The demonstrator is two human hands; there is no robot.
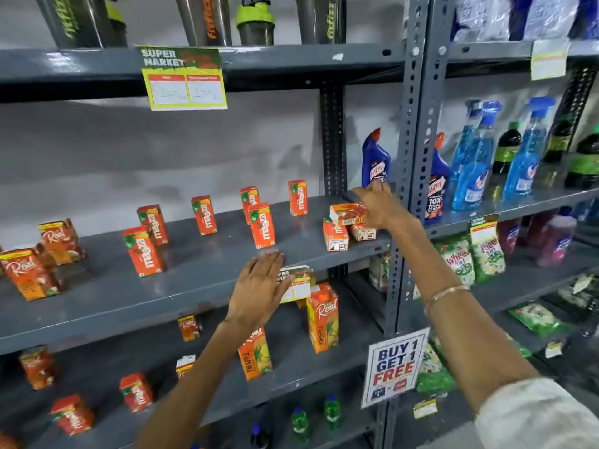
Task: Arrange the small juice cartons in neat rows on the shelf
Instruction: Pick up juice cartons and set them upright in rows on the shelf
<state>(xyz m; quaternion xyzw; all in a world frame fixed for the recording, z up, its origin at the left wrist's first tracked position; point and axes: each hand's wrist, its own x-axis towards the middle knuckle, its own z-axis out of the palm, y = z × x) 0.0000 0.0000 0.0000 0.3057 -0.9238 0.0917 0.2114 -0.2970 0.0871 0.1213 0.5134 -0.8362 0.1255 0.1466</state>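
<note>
Left hand (259, 286), lower centre of frame: flat, fingers together and extended, palm toward the front lip of the grey metal shelf (201, 286), fingertips at its edge beside a paper price tag (296, 283); it grips nothing. Right hand (377, 205), centre right, a thin bangle (445, 293) on its forearm: fingers curled around the end of a small orange juice carton (346, 213) held on its side, just above two more cartons (335, 234) lying tipped at the shelf's right end. Mid shelf: six upright Maaza cartons (262, 225), rectangular, glossy orange-red card, loosely spaced in two uneven lines. Left edge of frame: a cluster of Real cartons (27, 273), some tilted. Shelf below: taller pineapple cartons (322, 317) and scattered small ones. Right bay, beyond the perforated steel upright (410, 124): blue plastic cleaner bottles (376, 160) and clear blue spray bottles (473, 157). Top shelf, upper frame: dark shaker bottles (256, 21) above a yellow-bordered supermarket tag (184, 79).
</note>
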